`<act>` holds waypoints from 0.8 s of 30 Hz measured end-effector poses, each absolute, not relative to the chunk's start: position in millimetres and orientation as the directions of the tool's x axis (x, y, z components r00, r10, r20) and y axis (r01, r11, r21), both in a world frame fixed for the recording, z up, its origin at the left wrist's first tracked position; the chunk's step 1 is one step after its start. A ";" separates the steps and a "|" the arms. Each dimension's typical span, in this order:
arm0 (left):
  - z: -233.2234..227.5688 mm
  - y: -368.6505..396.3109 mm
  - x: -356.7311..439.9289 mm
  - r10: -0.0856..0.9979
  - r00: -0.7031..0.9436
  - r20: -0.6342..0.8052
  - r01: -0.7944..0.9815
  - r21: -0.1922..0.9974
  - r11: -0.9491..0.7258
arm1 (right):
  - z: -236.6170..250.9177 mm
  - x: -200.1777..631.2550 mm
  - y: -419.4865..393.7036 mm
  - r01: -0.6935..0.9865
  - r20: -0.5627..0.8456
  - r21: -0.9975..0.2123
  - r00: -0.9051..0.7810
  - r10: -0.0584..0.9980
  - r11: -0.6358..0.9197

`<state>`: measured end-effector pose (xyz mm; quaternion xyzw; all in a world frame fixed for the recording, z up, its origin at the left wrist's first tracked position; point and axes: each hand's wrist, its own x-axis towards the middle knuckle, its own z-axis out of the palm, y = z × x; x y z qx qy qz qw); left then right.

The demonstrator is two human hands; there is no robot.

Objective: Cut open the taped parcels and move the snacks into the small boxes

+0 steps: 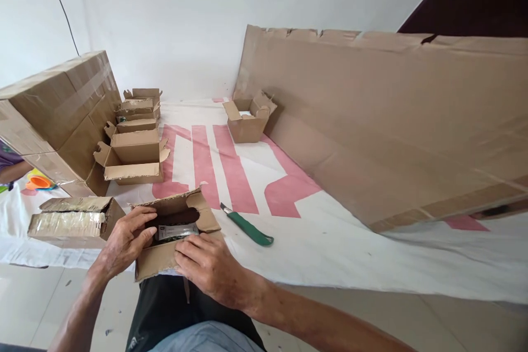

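A small cardboard box [159, 259] with raised flaps sits at the table's near edge, its top open towards me. Inside lies a shiny clear-wrapped packet [175, 230] with a pale label; its contents are too unclear to name. My left hand [130, 235] grips the box's left side, thumb reaching in beside the packet. Curled over the near flap and front right rim, my right hand [212, 270] holds the box, its fingertips close to the packet. To the right of the box lies a green-handled utility knife [252, 231], blade end pointing away from me.
Several opened boxes [134, 171] line the left, beside stacked cartons [53, 104]. A taped box [68, 228] stands near left. Another open box [247, 127] sits against a large leaning cardboard sheet [379, 121]. Behind the cartons, a person's arm [15, 172] shows near an orange cup [39, 182].
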<state>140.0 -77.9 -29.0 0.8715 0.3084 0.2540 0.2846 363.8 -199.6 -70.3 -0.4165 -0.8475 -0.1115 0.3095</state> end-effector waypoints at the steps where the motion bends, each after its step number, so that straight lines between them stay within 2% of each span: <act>1: -32.4 -76.4 141.3 0.684 0.667 0.296 0.403 0.629 -0.665 | -73.8 362.5 -200.1 0.777 0.628 -0.071 -0.453 0.633 0.626; 5: -45.2 -71.7 141.4 0.672 0.617 0.409 0.454 0.512 -0.729 | -79.2 362.9 -201.1 0.743 0.625 -0.121 -0.458 0.632 0.658; 8: -51.4 -69.1 139.3 0.644 0.600 0.475 0.489 0.419 -0.765 | -72.2 378.9 -191.5 0.678 0.697 -0.203 -0.407 0.590 0.707; 10: -54.0 -68.3 138.9 0.636 0.588 0.499 0.518 0.372 -0.770 | -66.2 399.5 -175.8 0.694 0.769 -0.277 -0.255 0.587 0.665; 12: -56.2 -68.4 139.5 0.639 0.582 0.503 0.543 0.344 -0.766 | -63.1 424.9 -153.4 0.718 0.763 -0.432 -0.031 0.645 0.546; 14: -58.4 -68.7 140.9 0.643 0.577 0.504 0.561 0.327 -0.760 | -64.6 449.8 -128.1 0.663 0.644 -0.632 0.160 0.748 0.402; 15: -59.4 -68.6 141.7 0.643 0.575 0.506 0.566 0.321 -0.759 | -66.9 460.2 -115.6 0.597 0.557 -0.721 0.197 0.806 0.352; 18: -61.5 -66.5 143.9 0.635 0.569 0.522 0.573 0.303 -0.762 | -77.6 478.1 -83.8 0.310 0.297 -0.919 0.136 0.945 0.244; 21: -60.8 -62.8 146.5 0.610 0.577 0.543 0.560 0.281 -0.780 | -88.2 478.0 -61.9 0.111 0.202 -0.975 0.063 0.977 0.194; 24: -56.0 -59.5 151.6 0.581 0.591 0.559 0.553 0.244 -0.797 | -94.4 471.8 -47.6 0.080 0.218 -0.974 0.075 0.973 0.212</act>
